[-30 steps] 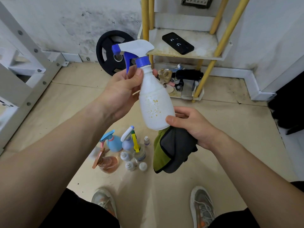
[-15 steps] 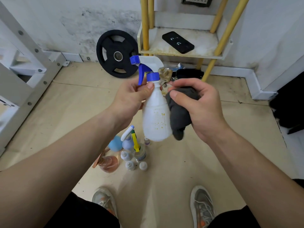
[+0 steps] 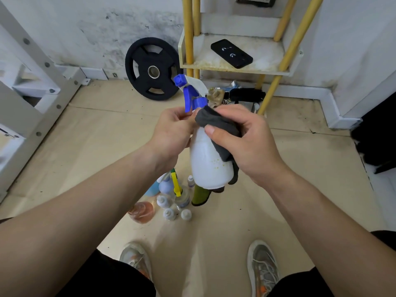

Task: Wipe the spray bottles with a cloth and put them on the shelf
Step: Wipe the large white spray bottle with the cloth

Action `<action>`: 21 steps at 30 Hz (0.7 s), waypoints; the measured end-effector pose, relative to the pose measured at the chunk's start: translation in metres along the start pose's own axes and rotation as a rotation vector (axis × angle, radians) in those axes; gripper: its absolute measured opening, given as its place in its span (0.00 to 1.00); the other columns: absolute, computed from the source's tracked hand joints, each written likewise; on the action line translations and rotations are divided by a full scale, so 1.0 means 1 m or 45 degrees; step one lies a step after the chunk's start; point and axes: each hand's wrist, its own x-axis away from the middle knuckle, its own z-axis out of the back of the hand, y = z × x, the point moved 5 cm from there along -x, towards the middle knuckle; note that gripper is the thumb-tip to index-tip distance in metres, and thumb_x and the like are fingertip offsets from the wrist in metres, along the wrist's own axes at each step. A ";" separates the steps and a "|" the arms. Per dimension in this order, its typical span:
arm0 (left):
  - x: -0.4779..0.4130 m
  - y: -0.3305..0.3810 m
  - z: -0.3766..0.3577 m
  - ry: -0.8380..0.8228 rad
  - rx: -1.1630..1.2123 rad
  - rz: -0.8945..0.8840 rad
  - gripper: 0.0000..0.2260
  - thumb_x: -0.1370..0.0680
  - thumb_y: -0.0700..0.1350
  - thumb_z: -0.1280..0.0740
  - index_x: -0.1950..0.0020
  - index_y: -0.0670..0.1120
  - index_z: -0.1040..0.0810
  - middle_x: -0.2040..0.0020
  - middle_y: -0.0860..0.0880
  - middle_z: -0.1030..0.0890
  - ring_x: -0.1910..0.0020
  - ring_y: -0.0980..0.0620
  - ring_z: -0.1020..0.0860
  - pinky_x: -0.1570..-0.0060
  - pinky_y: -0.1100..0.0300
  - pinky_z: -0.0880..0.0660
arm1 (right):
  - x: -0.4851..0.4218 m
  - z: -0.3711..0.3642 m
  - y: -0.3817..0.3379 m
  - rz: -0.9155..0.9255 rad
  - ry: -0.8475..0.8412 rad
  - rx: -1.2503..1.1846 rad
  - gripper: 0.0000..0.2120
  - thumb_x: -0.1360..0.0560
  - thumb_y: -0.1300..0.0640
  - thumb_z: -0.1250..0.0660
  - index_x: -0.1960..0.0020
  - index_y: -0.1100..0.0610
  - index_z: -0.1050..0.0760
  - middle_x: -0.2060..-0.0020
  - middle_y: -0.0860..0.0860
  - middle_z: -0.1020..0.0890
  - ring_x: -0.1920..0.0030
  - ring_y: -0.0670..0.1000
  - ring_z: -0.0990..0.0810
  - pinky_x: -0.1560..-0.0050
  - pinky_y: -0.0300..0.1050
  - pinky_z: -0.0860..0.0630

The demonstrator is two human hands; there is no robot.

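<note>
- white spray bottle [image 3: 207,166] upright in mid-air btw both hands, above the floor, in front of shelf [image 3: 235,69]; neck hidden by cloth + fingers.
- left hand [image 3: 171,131] curled round the neck under the blue trigger; fingertips out of sight.
- right hand [image 3: 246,142] pinches grey cloth [image 3: 220,125], pressing it on the bottle's shoulder; cloth's lower end partly behind bottle.
- small bottles [image 3: 171,198] on floor, some blocked by left forearm.

Black weight plate [image 3: 152,69] leaned vs. the stained wall [image 3: 85,22] on beige floor [image 3: 96,136] — black phone [image 3: 231,53] lay flat to its right, higher up. White perforated metal frame [image 3: 32,82] at left; dark obj. [image 3: 377,142] at far right, unclear what.
</note>
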 end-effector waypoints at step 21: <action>-0.002 0.002 0.019 0.312 0.120 0.169 0.10 0.18 0.45 0.32 0.60 0.45 0.21 0.66 0.50 0.19 0.65 0.47 0.21 0.67 0.58 0.20 | 0.033 -0.008 0.006 0.330 -0.014 0.489 0.16 0.26 0.57 0.26 0.38 0.54 0.17 0.33 0.53 0.24 0.32 0.49 0.25 0.32 0.35 0.32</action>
